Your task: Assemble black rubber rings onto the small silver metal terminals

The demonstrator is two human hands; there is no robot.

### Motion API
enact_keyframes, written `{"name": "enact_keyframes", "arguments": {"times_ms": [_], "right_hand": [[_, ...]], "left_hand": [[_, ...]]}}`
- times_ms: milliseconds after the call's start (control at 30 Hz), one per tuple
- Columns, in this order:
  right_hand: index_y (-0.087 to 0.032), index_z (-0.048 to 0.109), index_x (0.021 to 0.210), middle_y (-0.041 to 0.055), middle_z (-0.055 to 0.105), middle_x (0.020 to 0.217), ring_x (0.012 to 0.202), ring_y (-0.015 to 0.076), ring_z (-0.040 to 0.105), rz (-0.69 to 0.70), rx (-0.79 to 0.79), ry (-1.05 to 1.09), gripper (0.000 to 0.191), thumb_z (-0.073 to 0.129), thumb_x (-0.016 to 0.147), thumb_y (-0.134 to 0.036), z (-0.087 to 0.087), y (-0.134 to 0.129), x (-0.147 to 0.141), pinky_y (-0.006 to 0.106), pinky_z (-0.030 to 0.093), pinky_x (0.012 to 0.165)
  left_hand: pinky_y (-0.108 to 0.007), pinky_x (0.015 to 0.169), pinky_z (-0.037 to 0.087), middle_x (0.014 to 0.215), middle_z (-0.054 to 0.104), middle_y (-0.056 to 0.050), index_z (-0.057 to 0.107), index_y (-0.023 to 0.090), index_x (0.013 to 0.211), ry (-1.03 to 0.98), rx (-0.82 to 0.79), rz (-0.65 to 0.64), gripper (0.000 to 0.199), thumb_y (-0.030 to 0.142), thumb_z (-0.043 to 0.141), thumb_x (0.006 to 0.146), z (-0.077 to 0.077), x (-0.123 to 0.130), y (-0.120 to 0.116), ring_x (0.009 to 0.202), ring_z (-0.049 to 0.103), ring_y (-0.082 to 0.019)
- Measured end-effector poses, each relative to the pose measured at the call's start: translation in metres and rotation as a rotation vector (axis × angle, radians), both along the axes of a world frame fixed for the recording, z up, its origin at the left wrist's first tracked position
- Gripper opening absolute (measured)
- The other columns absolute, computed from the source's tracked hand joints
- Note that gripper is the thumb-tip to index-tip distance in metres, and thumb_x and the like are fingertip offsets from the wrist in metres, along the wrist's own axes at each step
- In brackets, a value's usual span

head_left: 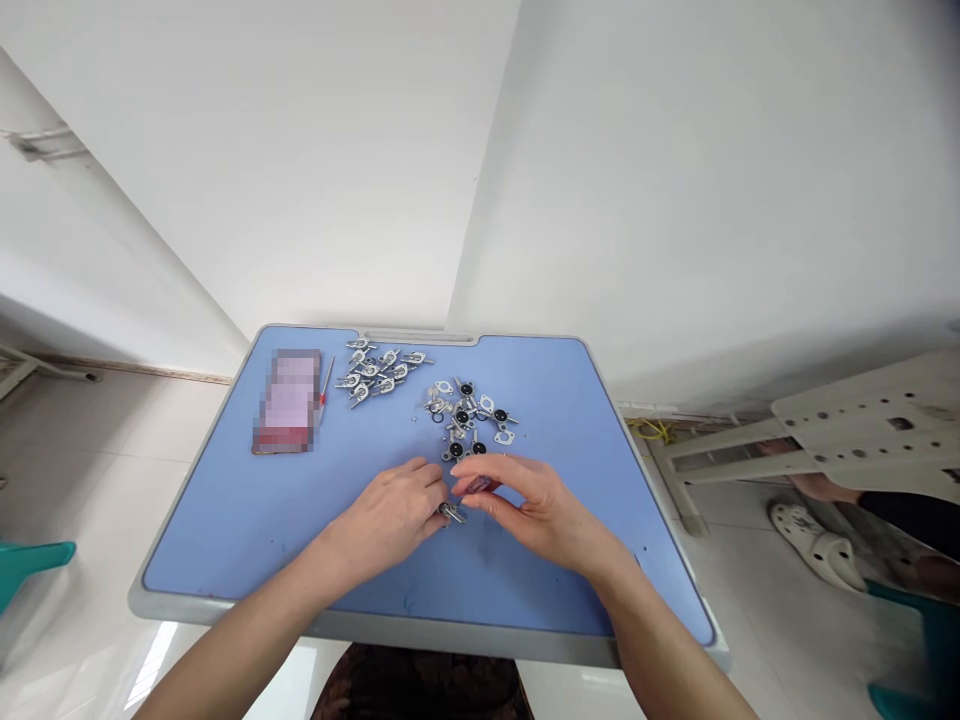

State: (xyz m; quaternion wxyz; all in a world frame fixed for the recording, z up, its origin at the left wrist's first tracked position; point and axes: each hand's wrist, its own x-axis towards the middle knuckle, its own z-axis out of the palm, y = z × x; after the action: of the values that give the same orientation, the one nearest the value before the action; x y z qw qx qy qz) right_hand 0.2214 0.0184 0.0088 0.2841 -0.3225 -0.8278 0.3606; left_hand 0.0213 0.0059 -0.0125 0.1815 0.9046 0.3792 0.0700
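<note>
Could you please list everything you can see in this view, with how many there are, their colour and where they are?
desk top: one, blue with grey rim, centre of view
blurred packet: one, pink and red, far left of desk
thin tool: one, red and silver, beside packet
metal fittings: many, silver, far edge of desk
black-centred fittings: several, silver and black, mid-desk
small fitting: one, silver, at left hand's fingertips
white clog: one, white, floor at right
teal seat: one, teal, far left
left hand: one, desk centre
right hand: one, desk centre
</note>
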Motion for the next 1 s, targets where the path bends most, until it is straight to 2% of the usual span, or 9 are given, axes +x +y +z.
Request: {"name": "enact_keyframes", "arguments": {"times_ms": [100,200,367,567,700,767,867,1000], "right_hand": [[-0.021,0.058,0.098,0.002,0.065,0.078,0.072,0.0129,0.059,-0.013,0.203,-0.047,0.012,0.051,0.089,-0.018,-0.006,0.0,-0.002,0.025,0.048,0.065],[-0.019,0.057,0.096,0.0029,0.064,0.075,0.069,0.0141,0.058,-0.032,0.285,-0.1,0.008,0.051,0.089,-0.021,-0.008,0.0,-0.002,0.027,0.047,0.063],[-0.019,0.049,0.12,0.0075,0.065,0.099,0.094,0.0161,0.058,0.056,0.242,-0.049,0.03,0.041,0.092,-0.013,-0.001,-0.002,-0.001,0.03,0.048,0.078],[-0.019,0.052,0.117,0.0051,0.065,0.088,0.083,0.0144,0.058,0.087,0.248,0.027,0.028,0.042,0.092,-0.011,-0.003,-0.004,-0.009,0.028,0.048,0.072],[-0.019,0.057,0.091,0.0031,0.062,0.076,0.07,0.0127,0.055,0.014,0.269,0.01,0.011,0.046,0.092,-0.018,-0.009,-0.006,-0.018,0.025,0.046,0.063],[-0.02,0.055,0.083,0.0013,0.057,0.07,0.06,0.0113,0.051,-0.063,0.287,0.0,0.01,0.049,0.091,-0.021,-0.014,-0.007,-0.02,0.023,0.043,0.054],[-0.02,0.056,0.092,0.0016,0.057,0.072,0.06,0.011,0.05,-0.094,0.311,0.019,0.008,0.049,0.09,-0.019,-0.019,-0.007,-0.02,0.022,0.042,0.052],[-0.02,0.055,0.109,0.005,0.061,0.085,0.074,0.0137,0.056,0.017,0.278,0.036,0.022,0.044,0.091,-0.015,-0.012,-0.005,-0.013,0.026,0.047,0.064]], "left_hand": [[-0.031,0.069,0.045,0.085,0.059,-0.003,0.057,0.017,0.09,-0.001,-0.008,0.012,0.01,0.025,0.053,0.089,0.001,0.0,0.0,0.081,0.054,-0.019],[-0.031,0.069,0.045,0.084,0.059,-0.003,0.057,0.017,0.087,-0.008,-0.018,0.015,0.011,0.027,0.052,0.089,-0.001,0.0,0.0,0.081,0.055,-0.019],[-0.032,0.074,0.045,0.087,0.06,-0.003,0.056,0.017,0.094,-0.02,-0.014,0.017,0.012,0.025,0.048,0.091,0.001,0.001,0.0,0.085,0.055,-0.019],[-0.029,0.068,0.044,0.083,0.057,-0.002,0.056,0.017,0.087,-0.033,-0.016,0.039,0.013,0.026,0.047,0.092,0.005,0.002,-0.001,0.08,0.055,-0.017],[-0.029,0.068,0.044,0.083,0.057,-0.002,0.056,0.017,0.088,-0.042,-0.01,0.029,0.017,0.028,0.043,0.093,0.003,0.001,-0.001,0.078,0.054,-0.017],[-0.029,0.071,0.044,0.083,0.057,-0.002,0.056,0.018,0.089,-0.055,-0.012,0.018,0.017,0.027,0.043,0.094,0.001,0.001,-0.001,0.078,0.054,-0.016],[-0.03,0.072,0.045,0.083,0.057,-0.002,0.056,0.017,0.088,-0.057,-0.001,0.022,0.014,0.024,0.045,0.093,0.001,0.001,-0.001,0.08,0.055,-0.017],[-0.03,0.069,0.045,0.084,0.058,-0.002,0.056,0.017,0.09,-0.028,0.007,0.043,0.008,0.023,0.051,0.089,0.002,0.001,-0.001,0.08,0.055,-0.018]]}}
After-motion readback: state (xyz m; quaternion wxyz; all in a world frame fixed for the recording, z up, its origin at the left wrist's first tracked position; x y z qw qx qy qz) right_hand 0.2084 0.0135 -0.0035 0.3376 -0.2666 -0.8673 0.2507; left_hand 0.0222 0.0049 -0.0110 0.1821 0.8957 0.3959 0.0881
